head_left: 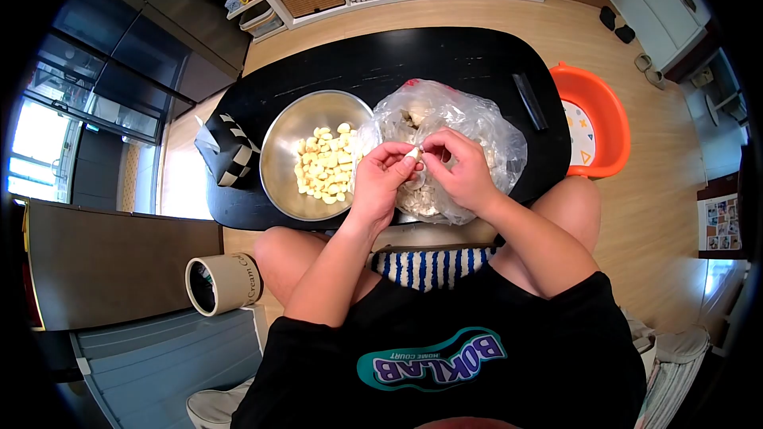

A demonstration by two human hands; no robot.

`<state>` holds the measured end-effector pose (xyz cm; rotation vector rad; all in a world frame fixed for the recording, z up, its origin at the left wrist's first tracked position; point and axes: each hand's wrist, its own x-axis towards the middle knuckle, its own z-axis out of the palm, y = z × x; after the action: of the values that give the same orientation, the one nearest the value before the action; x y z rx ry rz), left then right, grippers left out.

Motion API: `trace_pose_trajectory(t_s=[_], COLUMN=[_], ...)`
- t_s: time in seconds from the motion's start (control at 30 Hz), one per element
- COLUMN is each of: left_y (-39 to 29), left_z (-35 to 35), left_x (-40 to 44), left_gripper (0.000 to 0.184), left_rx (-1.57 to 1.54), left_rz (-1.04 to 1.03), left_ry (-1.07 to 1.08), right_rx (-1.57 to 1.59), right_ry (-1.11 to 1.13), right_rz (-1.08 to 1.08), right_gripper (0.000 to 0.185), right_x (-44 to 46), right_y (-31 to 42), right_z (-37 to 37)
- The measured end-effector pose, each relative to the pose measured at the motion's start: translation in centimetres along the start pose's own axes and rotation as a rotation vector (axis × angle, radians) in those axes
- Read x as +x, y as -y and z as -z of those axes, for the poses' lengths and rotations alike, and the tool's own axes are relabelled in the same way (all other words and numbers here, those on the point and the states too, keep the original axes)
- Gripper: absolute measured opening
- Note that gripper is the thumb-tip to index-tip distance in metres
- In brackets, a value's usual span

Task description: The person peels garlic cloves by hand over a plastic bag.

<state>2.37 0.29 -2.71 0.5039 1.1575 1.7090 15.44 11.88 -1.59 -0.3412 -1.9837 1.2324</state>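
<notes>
Both hands meet over the near left part of a clear plastic bag, which holds pale, papery pieces. Between the fingertips of my left hand is a small whitish garlic clove. My right hand pinches at the same clove from the other side, its fingers curled together. Left of the bag, a wide steel bowl holds a heap of peeled, pale yellow cloves. The bag touches the bowl's right side.
The black table also bears a checkered tissue box at the left and a dark narrow object at the right. An orange tub stands beyond the right edge. A cream bin is at the lower left.
</notes>
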Motion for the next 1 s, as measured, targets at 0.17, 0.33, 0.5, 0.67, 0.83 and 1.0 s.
trace_pose_trajectory(t_s=[0.17, 0.33, 0.5, 0.67, 0.83, 1.0], left_y=[0.1, 0.0, 0.3, 0.0, -0.1, 0.0], left_z=[0.0, -0.5, -0.1, -0.4, -0.3, -0.1], left_x=[0.0, -0.1, 0.0, 0.0, -0.1, 0.0], left_gripper=[0.015, 0.017, 0.016, 0.015, 0.015, 0.018], left_rx=[0.036, 0.088, 0.100, 0.089, 0.099, 0.096], left_rz=[0.008, -0.010, -0.027, -0.011, -0.015, -0.040], left_ry=[-0.009, -0.049, -0.018, -0.018, -0.012, 0.001], right_rx=[0.008, -0.011, 0.000, -0.016, 0.042, 0.064], right_ry=[0.009, 0.015, 0.026, 0.035, 0.037, 0.057], right_rz=[-0.025, -0.028, -0.060, -0.070, -0.111, -0.154], right_gripper=[0.011, 0.009, 0.009, 0.010, 0.010, 0.010], right_x=[-0.1, 0.0, 0.0, 0.0, -0.1, -0.2], right_y=[0.0, 0.1, -0.2, -0.6, -1.1, -1.6], right_z=[0.1, 0.2, 0.2, 0.2, 0.0, -0.1])
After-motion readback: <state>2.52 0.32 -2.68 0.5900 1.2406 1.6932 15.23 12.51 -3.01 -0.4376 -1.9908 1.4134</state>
